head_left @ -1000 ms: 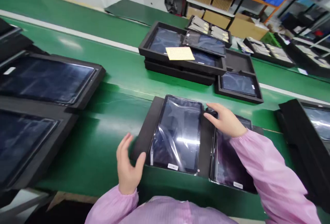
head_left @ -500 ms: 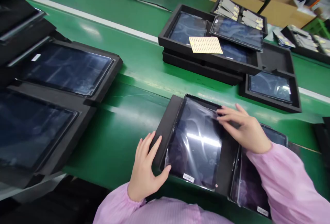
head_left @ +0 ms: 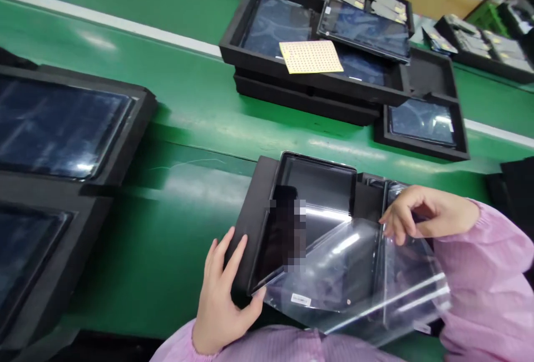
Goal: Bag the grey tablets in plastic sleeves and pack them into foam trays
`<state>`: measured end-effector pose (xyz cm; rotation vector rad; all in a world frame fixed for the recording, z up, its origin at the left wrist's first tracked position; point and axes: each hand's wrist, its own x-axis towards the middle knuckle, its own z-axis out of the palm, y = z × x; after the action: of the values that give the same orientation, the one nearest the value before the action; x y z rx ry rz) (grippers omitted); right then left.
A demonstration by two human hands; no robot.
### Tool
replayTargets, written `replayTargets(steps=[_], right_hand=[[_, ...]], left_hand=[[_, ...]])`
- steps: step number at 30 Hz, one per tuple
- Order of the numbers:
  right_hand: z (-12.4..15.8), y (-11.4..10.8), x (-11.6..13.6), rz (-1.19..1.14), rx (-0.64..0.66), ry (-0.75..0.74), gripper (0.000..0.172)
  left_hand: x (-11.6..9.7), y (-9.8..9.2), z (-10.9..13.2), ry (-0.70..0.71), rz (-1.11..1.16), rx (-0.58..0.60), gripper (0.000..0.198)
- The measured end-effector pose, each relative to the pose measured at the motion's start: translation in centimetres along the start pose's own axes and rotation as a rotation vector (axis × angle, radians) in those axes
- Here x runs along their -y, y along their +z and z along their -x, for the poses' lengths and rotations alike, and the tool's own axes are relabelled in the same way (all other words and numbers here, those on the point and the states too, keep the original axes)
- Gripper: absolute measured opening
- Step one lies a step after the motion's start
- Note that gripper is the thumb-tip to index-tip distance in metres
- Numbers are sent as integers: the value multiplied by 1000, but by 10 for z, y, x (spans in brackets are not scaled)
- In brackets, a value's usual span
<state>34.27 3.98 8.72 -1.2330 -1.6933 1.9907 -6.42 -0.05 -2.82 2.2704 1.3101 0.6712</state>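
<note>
A tablet-sized screen (head_left: 323, 184) lies in a black foam tray (head_left: 255, 201) in front of me. Its upper left part is bare and glossy. Clear protective film (head_left: 359, 256) is folded back diagonally across the lower right, still over the bottom edge with the white label. My right hand (head_left: 425, 214), right of the screen, pinches the lifted film between closed fingers. Spread along the tray's left side, my left hand (head_left: 227, 292) has its fingertips on the tray and its thumb by the screen's lower left corner. A second screen, to the right, is partly hidden beneath the film.
Large trays with screens (head_left: 54, 123) stand on the left. At the back, stacked black trays (head_left: 308, 92) hold screens, one lying tilted on top (head_left: 365, 28), plus a yellow sticker sheet (head_left: 311, 57). Boxes of grey strips (head_left: 387, 6) are behind. Green mat (head_left: 175, 239) covers the bench.
My right hand has taken hold of the film at the upper right corner and pulled it down and right, baring the upper screen. My left hand stays beside the tray. The camera view has shifted.
</note>
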Motion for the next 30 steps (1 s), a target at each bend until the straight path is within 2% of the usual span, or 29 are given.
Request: replayTargets(steps=[4, 8, 10, 13, 16, 18, 21, 25, 30], right_hand=[[4, -1, 5, -41, -93, -139, 27], [-10, 0, 21, -82, -315, -112, 22], [-30, 4, 35, -125, -331, -71, 21], [-71, 15, 61, -126, -262, -102, 14], [-112, 26, 85, -91, -250, -142, 36], [-133, 28, 94, -126, -330, -136, 42], [-151, 19, 89, -212, -468, -37, 44], [-154, 4, 65, -264, -514, 156, 43], [-143, 3, 50, -313, -533, 151, 39]], left_hand=[[-2, -3, -1, -50, 24, 3, 68], [1, -11, -10, -94, -17, 12, 53], [2, -16, -18, -101, -46, 55, 47], [4, -21, -28, -138, -46, 121, 51], [7, -22, -30, -167, 0, 163, 55], [9, -22, -29, -187, 28, 186, 57], [8, -24, -28, -248, 51, 174, 54], [0, -27, -30, -271, 87, 209, 51], [-12, -26, -32, -352, 86, 145, 45]])
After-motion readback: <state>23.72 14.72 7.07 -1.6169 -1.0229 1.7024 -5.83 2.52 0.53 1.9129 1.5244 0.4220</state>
